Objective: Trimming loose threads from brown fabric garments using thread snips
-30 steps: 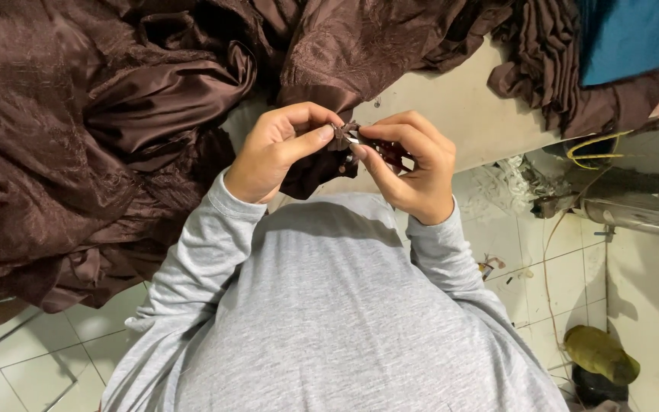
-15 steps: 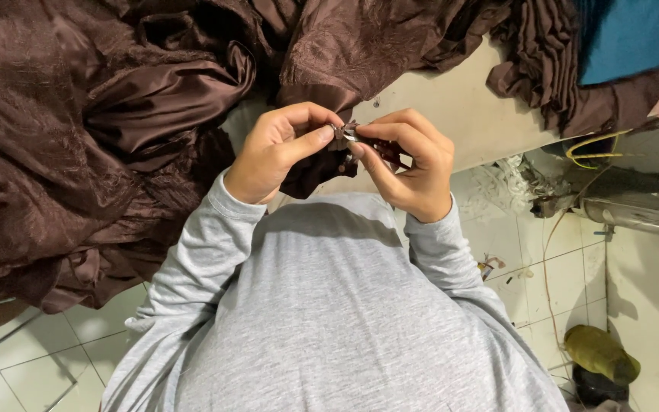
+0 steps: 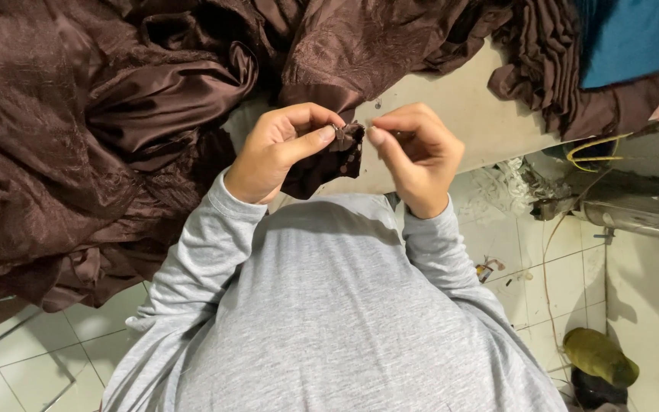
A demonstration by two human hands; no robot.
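Nearest, grey long-sleeved knit top [image 3: 329,305] filling the lower view, two sleeves reaching up to two bare hands. Left hand [image 3: 280,152] clenched on a small bunched corner of dark brown embroidered fabric [image 3: 337,156], thumb pressing it against curled fingers; corner crumpled, faintly patterned, hanging down from the grip just above the chest. Right hand [image 3: 417,156] just beside that corner, thumb and forefinger pinched together at the tips; whether anything thin sits between them, cannot tell. Beyond the hands, pale cream tabletop [image 3: 459,114] with a bare strip showing. Farther, one large heap of glossy dark brown satin cloth [image 3: 78,137] spilling off the left edge, one folded blue-green cloth [image 3: 634,38] at the far right corner. Below right, white tiled floor [image 3: 566,267] and one olive-green slipper [image 3: 600,355].
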